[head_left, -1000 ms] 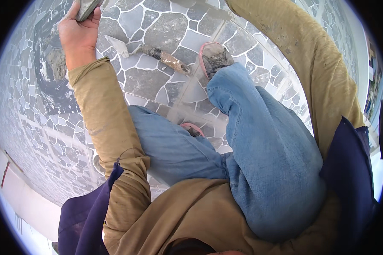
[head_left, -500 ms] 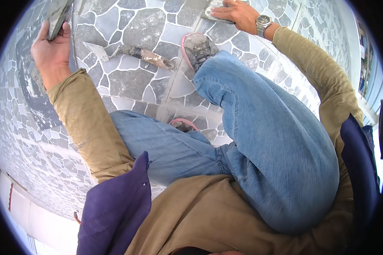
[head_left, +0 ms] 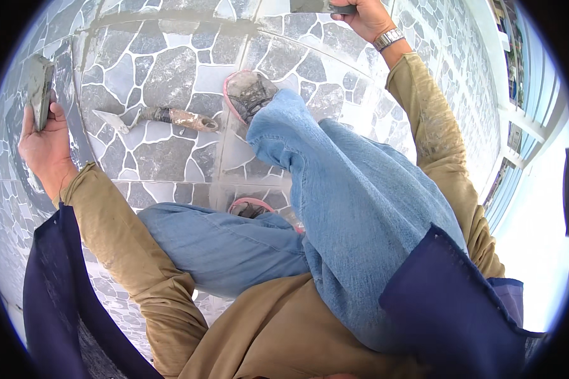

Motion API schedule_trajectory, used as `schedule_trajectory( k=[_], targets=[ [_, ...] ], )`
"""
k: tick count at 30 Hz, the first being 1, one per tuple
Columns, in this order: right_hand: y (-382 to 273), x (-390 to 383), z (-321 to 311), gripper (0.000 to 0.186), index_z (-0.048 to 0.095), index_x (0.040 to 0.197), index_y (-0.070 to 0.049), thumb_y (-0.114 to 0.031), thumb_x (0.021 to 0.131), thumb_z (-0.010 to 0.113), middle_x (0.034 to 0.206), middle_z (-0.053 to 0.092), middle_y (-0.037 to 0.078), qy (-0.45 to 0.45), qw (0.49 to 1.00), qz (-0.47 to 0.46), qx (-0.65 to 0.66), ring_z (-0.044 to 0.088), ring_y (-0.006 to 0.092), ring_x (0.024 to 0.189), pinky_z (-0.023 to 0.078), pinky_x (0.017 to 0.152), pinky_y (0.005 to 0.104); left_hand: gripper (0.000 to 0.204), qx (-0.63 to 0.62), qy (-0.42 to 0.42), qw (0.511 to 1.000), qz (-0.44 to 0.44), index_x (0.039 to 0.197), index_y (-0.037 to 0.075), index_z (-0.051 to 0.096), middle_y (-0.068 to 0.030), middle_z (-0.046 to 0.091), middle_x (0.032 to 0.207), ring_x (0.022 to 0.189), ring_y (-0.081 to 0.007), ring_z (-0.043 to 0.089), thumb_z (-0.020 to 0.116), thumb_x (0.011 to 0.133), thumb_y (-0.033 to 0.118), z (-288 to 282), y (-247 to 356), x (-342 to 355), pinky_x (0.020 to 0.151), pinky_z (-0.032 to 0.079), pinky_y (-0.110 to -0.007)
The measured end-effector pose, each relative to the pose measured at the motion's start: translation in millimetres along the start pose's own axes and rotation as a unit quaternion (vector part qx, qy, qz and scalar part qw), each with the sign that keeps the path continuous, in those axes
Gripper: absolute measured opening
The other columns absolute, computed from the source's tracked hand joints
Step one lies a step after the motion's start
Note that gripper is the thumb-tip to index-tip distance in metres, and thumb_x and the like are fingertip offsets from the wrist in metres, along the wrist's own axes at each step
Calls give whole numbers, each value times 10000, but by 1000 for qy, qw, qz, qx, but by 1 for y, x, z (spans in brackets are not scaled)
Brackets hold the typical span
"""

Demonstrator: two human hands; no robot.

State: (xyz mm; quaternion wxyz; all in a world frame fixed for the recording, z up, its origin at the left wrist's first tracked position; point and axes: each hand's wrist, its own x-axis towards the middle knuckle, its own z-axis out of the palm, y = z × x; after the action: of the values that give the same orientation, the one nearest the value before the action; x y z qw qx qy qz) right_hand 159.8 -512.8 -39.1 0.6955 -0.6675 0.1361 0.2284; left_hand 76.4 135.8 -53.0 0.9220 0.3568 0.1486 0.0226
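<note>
My left hand (head_left: 46, 148), at the far left, holds a flat grey board (head_left: 39, 88) smeared with mortar. The board stands tilted on edge, gripped between thumb and fingers. At the top, my right hand (head_left: 368, 20) is closed round the dark handle of a flat grey trowel (head_left: 310, 6). The upper rim of the picture cuts off part of that tool. Between my hands and nearer to me, a pointing trowel (head_left: 186, 120) with a worn, mortar-crusted handle lies on the stone-patterned floor (head_left: 164, 158); neither hand touches it.
My shoes, a pink-edged grey one (head_left: 250, 95) and another (head_left: 251, 207), rest on the floor beneath my bent jeans legs (head_left: 360, 189). A grey mortar-filled joint (head_left: 171, 15) crosses the floor ahead. Pale rails (head_left: 518, 123) stand at the right.
The board in my left hand has come lower and further left in view. My right hand has gone from flat fingers on a grey piece to a closed grip. The pointing trowel stays on the floor.
</note>
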Motion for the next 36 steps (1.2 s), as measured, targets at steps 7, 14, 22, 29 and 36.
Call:
schedule_trajectory(
  k=[7, 14, 22, 29, 36],
  targets=[
    [-6, -2, 59, 254, 665, 986, 13, -193, 857, 736, 1005, 692, 82, -3, 999, 14, -36, 640, 204, 903, 556, 714, 403, 384, -56, 36, 996, 53, 1297, -132, 521, -282, 641, 1210, 1039, -382, 667, 397, 1063, 147, 17, -3, -13, 746, 603, -410],
    [-8, 66, 191, 390, 735, 1062, -6, -276, 790, 662, 946, 731, 221, -95, 852, -207, -471, 694, 342, 846, 538, 794, 405, 345, -49, 115, 989, 76, 1252, -87, 561, -215, 684, 1148, 966, -322, 700, 416, 1054, 156, 37, 0, -17, 710, 608, -373],
    [11, 120, 334, 298, 697, 1006, 1, -205, 820, 588, 970, 662, 269, -95, 725, -405, -549, 632, 451, 932, 522, 847, 522, 322, -6, 239, 958, 160, 1223, -77, 561, -198, 680, 1149, 968, -310, 702, 436, 1049, 163, 45, 27, -52, 722, 613, -359],
    [25, 131, 372, 363, 639, 1159, -5, -184, 844, 614, 1063, 634, 226, -72, 601, -468, -644, 606, 428, 995, 516, 875, 499, 259, -49, 230, 950, 203, 1125, 22, 668, -84, 727, 963, 770, -195, 698, 531, 995, 201, 44, 35, -66, 571, 571, -300],
    [44, 127, 438, 346, 590, 1166, -12, -144, 848, 630, 1113, 625, 198, -31, 560, -480, -674, 599, 366, 1069, 534, 858, 473, 320, -54, 244, 944, 213, 1179, 13, 639, -93, 721, 1006, 815, -197, 701, 475, 1029, 244, 56, 33, -68, 591, 579, -302]
  ],
)
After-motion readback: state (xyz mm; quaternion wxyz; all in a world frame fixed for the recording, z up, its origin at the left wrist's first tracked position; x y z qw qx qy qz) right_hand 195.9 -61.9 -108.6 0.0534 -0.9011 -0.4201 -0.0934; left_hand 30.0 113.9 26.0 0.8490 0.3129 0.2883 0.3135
